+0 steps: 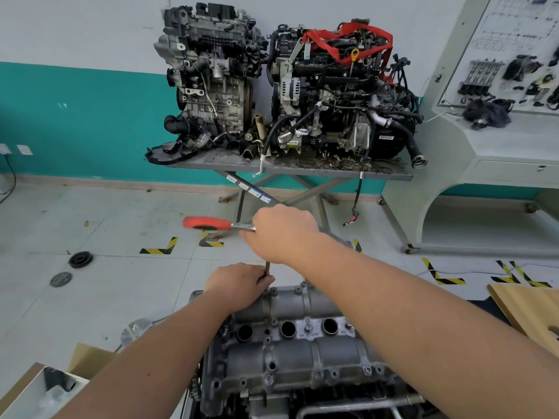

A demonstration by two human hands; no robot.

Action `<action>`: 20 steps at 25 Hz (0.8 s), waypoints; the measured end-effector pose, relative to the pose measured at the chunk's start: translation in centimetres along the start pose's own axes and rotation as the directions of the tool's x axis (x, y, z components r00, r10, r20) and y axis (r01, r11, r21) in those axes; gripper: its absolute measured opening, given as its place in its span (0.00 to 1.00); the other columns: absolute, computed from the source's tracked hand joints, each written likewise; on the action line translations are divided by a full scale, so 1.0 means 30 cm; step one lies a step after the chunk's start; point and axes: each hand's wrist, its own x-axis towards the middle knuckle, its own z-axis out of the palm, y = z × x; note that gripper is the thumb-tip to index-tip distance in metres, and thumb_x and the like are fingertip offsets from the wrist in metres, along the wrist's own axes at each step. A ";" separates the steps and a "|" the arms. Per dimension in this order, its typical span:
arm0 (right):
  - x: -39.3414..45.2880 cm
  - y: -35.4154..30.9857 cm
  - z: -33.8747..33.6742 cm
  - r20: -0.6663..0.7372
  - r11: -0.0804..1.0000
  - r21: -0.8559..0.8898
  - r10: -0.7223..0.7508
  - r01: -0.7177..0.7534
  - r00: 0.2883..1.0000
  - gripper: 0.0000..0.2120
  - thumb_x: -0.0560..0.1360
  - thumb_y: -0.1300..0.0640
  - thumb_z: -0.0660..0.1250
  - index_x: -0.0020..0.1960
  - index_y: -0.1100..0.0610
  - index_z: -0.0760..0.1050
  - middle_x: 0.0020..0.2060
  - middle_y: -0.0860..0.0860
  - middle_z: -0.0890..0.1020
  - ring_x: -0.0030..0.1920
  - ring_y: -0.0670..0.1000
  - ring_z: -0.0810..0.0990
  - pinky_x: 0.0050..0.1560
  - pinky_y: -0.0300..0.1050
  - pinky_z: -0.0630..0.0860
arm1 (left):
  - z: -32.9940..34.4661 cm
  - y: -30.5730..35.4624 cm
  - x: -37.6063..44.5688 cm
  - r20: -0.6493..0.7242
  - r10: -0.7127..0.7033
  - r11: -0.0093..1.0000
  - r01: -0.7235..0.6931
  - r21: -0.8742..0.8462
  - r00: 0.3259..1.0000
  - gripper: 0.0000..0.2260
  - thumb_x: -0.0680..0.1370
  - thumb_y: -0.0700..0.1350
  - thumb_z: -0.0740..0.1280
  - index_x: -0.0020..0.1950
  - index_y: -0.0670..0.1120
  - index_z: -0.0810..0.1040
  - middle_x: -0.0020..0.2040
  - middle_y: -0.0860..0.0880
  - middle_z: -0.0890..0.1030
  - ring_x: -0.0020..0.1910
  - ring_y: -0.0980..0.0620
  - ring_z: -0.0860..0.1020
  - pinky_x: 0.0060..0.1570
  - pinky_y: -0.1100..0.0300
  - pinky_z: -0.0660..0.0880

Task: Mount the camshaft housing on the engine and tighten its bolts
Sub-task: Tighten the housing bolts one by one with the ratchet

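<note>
The grey camshaft housing (pixel 290 352) lies on the engine below me, with three round plug holes along its middle and bolts (pixel 367 370) along its edges. My right hand (pixel 282 232) grips the head end of a ratchet wrench (pixel 211 223) whose red handle points left. A thin extension bar (pixel 268 269) drops from under that hand to the housing's far left edge. My left hand (pixel 239 287) pinches the lower part of this bar, just above the housing. The bar's tip and the bolt under it are hidden by my left hand.
Two engines (pixel 281 86) stand on a grey scissor lift table (pixel 290 170) ahead. A white training console (pixel 496 122) is at right. Black round parts (pixel 80 259) lie on the floor at left. An open cardboard box (pixel 45 391) is at lower left, a wooden board (pixel 532 309) at right.
</note>
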 end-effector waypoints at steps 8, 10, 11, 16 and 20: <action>-0.018 0.034 -0.003 0.131 0.768 0.638 -0.034 -0.058 0.991 0.18 0.79 0.43 0.65 0.44 0.58 0.78 0.34 0.50 0.77 0.33 0.51 0.73 0.34 0.47 0.68 | -0.007 0.003 -0.004 0.046 -0.026 0.999 0.027 -0.022 0.999 0.18 0.82 0.63 0.49 0.45 0.56 0.73 0.44 0.55 0.78 0.46 0.50 0.76 0.40 0.54 0.68; -0.028 0.036 0.007 0.134 0.646 0.757 -0.013 -0.094 0.991 0.14 0.79 0.46 0.66 0.46 0.57 0.78 0.36 0.50 0.82 0.36 0.52 0.79 0.38 0.48 0.73 | -0.005 -0.001 -0.004 0.047 -0.026 0.999 0.027 -0.022 0.999 0.17 0.82 0.63 0.49 0.42 0.57 0.70 0.38 0.57 0.73 0.42 0.52 0.74 0.39 0.54 0.68; -0.031 0.032 0.015 0.136 0.629 0.772 -0.021 -0.092 0.991 0.12 0.80 0.47 0.66 0.45 0.56 0.77 0.36 0.50 0.83 0.36 0.50 0.80 0.37 0.46 0.74 | -0.004 -0.001 -0.003 0.050 -0.026 1.000 0.027 -0.016 0.998 0.17 0.83 0.63 0.49 0.42 0.57 0.69 0.37 0.57 0.72 0.41 0.52 0.73 0.39 0.54 0.68; -0.021 0.011 0.034 0.105 0.652 0.756 -0.044 -0.051 0.993 0.14 0.80 0.45 0.65 0.40 0.51 0.72 0.33 0.50 0.74 0.34 0.51 0.74 0.34 0.45 0.67 | 0.010 -0.011 0.011 -0.011 0.042 0.999 -0.042 0.035 0.999 0.17 0.84 0.60 0.51 0.52 0.54 0.77 0.48 0.52 0.76 0.48 0.51 0.76 0.45 0.53 0.72; -0.013 0.015 0.041 0.077 0.678 0.735 -0.045 -0.026 0.996 0.14 0.80 0.44 0.64 0.40 0.51 0.72 0.30 0.48 0.72 0.30 0.47 0.68 0.31 0.44 0.63 | 0.011 -0.013 0.017 -0.027 0.100 0.993 -0.098 0.069 0.995 0.15 0.84 0.57 0.52 0.50 0.54 0.76 0.51 0.54 0.78 0.53 0.53 0.74 0.53 0.52 0.72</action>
